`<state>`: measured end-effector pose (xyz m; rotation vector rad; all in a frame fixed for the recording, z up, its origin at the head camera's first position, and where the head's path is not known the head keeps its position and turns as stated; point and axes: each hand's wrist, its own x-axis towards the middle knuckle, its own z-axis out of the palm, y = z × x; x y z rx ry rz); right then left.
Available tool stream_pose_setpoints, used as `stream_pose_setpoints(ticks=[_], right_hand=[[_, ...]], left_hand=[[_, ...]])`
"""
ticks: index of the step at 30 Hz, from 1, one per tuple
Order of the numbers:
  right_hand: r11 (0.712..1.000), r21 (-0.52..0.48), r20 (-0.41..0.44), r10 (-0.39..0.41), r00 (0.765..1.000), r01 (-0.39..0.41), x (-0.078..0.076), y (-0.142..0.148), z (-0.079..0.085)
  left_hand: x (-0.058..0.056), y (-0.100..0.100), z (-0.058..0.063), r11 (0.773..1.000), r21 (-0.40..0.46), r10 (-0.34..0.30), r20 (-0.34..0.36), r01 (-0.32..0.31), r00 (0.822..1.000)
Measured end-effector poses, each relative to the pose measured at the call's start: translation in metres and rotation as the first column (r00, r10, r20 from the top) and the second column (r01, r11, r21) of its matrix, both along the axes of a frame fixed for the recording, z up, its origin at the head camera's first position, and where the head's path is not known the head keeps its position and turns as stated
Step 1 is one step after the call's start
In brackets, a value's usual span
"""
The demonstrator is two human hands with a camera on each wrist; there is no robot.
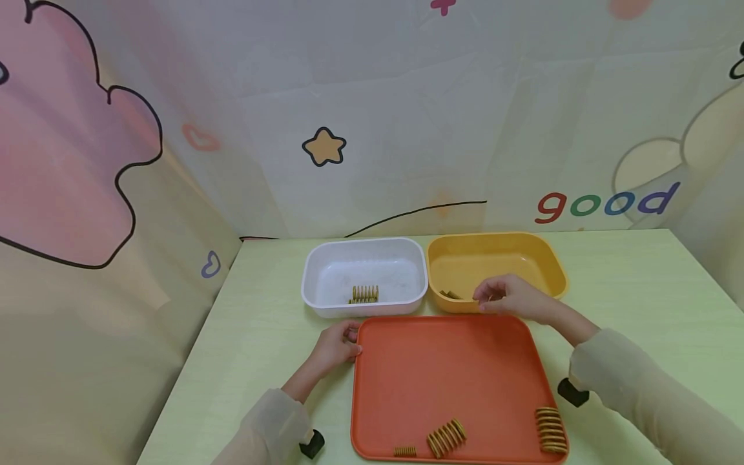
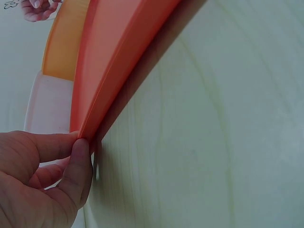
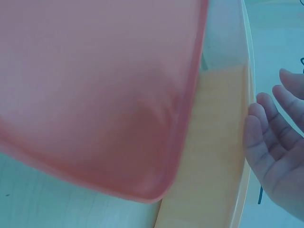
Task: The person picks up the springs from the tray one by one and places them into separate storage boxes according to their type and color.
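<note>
With thumb and fingers, my left hand (image 1: 334,347) pinches the left rim of the orange-red tray (image 1: 447,368); the left wrist view shows this pinch (image 2: 61,166) up close. My right hand (image 1: 508,297) hovers at the front edge of the yellow bin (image 1: 494,242), fingers loosely bent and holding nothing. In the right wrist view its fingers (image 3: 259,137) are apart from one another. Three brass-coloured coil springs lie on the tray: a small one (image 1: 405,451), a thick one (image 1: 447,438) and another thick one (image 1: 550,429) at the right rim.
Springs (image 1: 365,294) lie in the white bin (image 1: 325,255), left of the yellow one. Partly hidden by the front wall, small spring pieces (image 1: 450,295) rest in the yellow bin. A printed curtain (image 1: 395,129) hangs behind the pale wooden table (image 1: 628,278).
</note>
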<state>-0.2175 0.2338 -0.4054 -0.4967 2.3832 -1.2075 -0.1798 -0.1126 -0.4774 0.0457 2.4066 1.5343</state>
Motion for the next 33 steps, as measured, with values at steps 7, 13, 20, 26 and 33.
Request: stream_pose_setpoints(ticks=[7, 13, 20, 26, 33], right_hand=[[0.998, 0.004, -0.021, 0.065, 0.998, -0.065, 0.006, 0.005, -0.005], [0.997, 0.009, -0.008, 0.079, 0.997, -0.078, 0.012, 0.010, -0.009], [0.996, -0.001, 0.023, 0.090, 0.996, -0.090, 0.018, 0.015, -0.012], [0.997, 0.010, 0.042, 0.080, 0.996, -0.080, 0.021, 0.020, -0.015], [0.996, 0.031, 0.037, 0.085, 0.996, -0.086, 0.023, 0.026, -0.019]], left_hand=[[0.000, -0.001, -0.002, 1.000, -0.001, -0.007, -0.005, 0.007, 1.000], [-0.001, -0.001, -0.002, 1.000, -0.004, -0.004, 0.006, 0.004, 1.000], [-0.001, -0.001, -0.004, 1.000, -0.002, -0.004, 0.000, 0.004, 1.000], [-0.002, -0.001, -0.004, 1.000, -0.009, -0.002, 0.000, 0.002, 1.000], [-0.001, 0.000, -0.003, 1.000, 0.002, 0.001, -0.007, -0.001, 1.000]])
